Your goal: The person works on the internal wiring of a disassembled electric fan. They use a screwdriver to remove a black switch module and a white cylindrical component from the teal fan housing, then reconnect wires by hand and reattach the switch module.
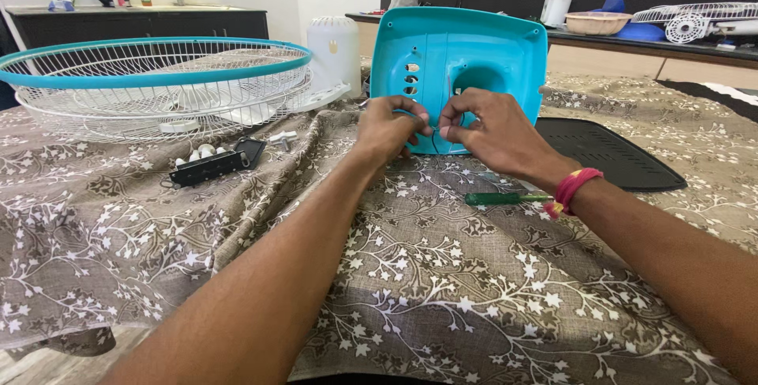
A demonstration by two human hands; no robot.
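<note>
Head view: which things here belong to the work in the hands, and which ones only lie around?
In hand:
- upright turquoise plastic fan base shell
- thin dark wires, pinched by left hand and right hand

Lying about:
- green-handled screwdriver
- black switch block with white buttons
- white wire fan guard with turquoise rim
- flat black plastic panel
- white cylindrical housing

A teal plastic base (458, 61) is stood on edge on the patterned cloth, its hollow underside turned toward the camera. A column of small oval holes is seen left of centre, and a rounded recess at the middle. A thin dark wire (433, 138) is seen at its lower middle, pinched between the fingertips of both hands.
</note>
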